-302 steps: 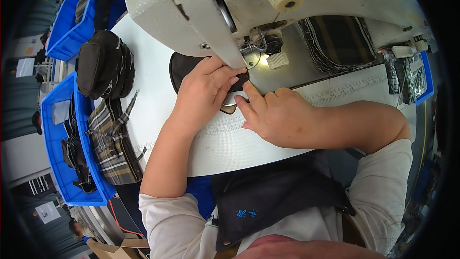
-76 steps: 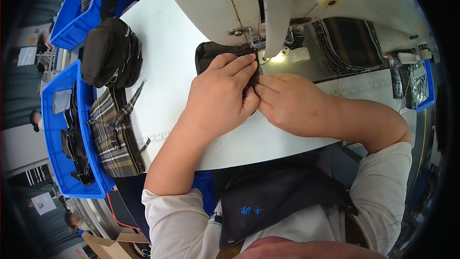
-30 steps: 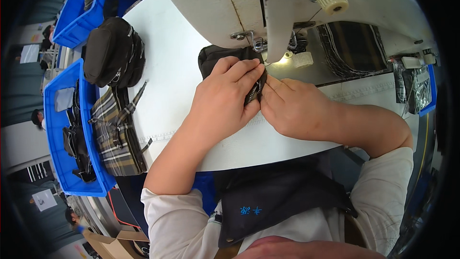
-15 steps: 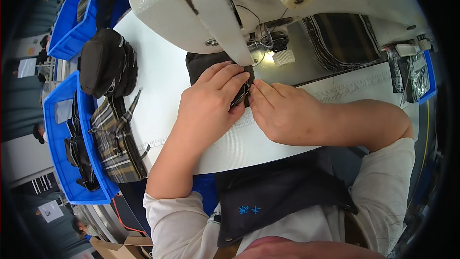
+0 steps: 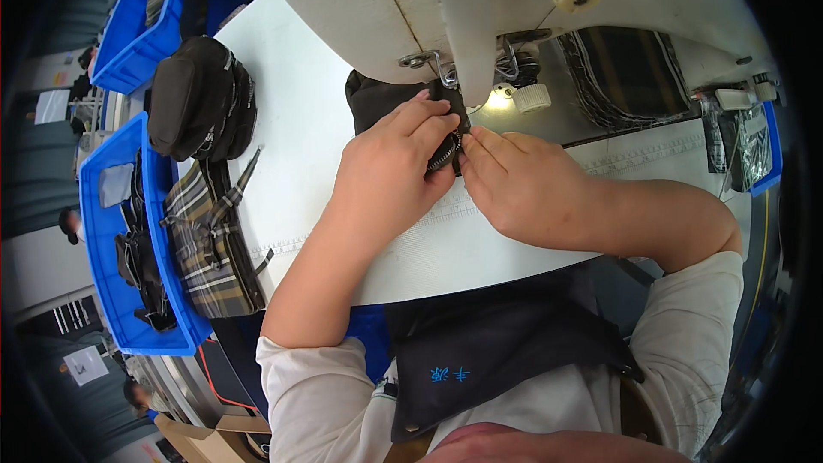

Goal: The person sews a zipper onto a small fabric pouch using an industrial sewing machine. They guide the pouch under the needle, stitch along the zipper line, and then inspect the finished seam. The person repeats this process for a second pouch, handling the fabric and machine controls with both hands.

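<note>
A dark fabric piece with a zipper (image 5: 377,101) lies under the head of a white sewing machine (image 5: 377,17). My left hand (image 5: 399,150) presses on it, fingers bent over the cloth and thumb by the curved zipper teeth. From the right, my right hand (image 5: 523,176) pinches the piece's edge with its fingertips, close to the left fingers. Both hands sit just on the near side of the lit needle area. The needle tip and the cloth beneath my fingers are hidden.
A stack of dark brown pouches (image 5: 201,99) stands at the left, beside plaid fabric pieces (image 5: 210,244). Blue bins (image 5: 193,326) line the table's left side. Right of the needle lies a dark plaid panel stack (image 5: 626,77). A small blue tray (image 5: 771,150) holds plastic packets.
The machine, hands and cloth all appear slightly farther right and the view has shifted. The machine's moving lever near the needle has changed position. My hands keep their hold on the fabric.
</note>
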`<state>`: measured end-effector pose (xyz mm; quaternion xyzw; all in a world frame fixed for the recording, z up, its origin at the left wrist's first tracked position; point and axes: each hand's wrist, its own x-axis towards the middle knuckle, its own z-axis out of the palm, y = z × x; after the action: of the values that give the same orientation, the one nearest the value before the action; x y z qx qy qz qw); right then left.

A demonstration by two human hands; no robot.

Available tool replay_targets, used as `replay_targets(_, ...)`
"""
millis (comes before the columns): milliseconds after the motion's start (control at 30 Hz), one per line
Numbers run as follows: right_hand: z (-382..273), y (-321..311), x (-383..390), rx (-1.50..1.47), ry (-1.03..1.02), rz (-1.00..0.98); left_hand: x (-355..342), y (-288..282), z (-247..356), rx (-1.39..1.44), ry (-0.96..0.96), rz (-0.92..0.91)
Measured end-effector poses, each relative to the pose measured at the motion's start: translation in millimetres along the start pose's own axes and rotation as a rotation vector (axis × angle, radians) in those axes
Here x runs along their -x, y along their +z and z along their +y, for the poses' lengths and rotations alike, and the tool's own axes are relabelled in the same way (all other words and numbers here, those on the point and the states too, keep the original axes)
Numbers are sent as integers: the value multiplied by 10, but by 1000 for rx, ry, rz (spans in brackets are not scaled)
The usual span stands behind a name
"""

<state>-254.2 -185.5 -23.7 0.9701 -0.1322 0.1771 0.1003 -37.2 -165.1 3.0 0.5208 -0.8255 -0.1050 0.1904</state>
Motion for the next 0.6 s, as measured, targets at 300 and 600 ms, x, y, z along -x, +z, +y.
replay_targets(300, 102, -7, -33, 30, 48, -56, -61, 43, -178, 184, -36, 73)
replay_targets(600, 168, 15, -47, -148, 165, -134, -56, 70, -224, 249, -120, 122)
